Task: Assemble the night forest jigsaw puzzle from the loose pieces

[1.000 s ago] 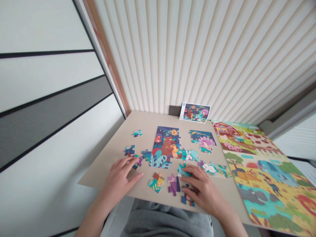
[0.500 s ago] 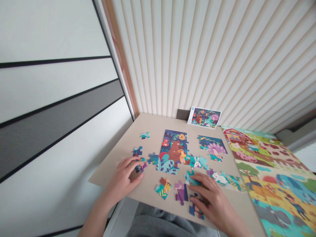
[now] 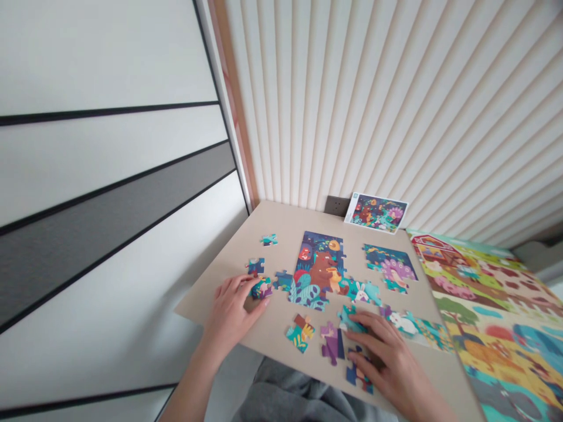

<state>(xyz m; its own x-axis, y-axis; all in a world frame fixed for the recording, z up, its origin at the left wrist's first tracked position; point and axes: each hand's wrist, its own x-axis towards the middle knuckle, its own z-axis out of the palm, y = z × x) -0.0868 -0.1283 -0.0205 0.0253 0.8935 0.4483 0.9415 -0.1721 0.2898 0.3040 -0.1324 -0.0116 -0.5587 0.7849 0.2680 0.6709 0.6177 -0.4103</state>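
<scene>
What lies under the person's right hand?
A blue-and-red puzzle piece pokes out beneath the right hand, which also touches a teal piece. The hand hides the rest of the blue-and-red piece.

The left hand pinches a multicoloured piece on the beige counter, just left of the assembled bear section. The right hand lies flat near the front edge, fingertips on a teal piece.

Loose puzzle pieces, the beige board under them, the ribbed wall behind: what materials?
Puzzle pieces: likely printed cardboard; thin, flat, die-cut tabs, slight sheen.
Board: probably fibreboard or stiff card; matte beige, thin front edge.
Wall: ribbed off-white panel, matte; wood or plastic, cannot tell.
</scene>
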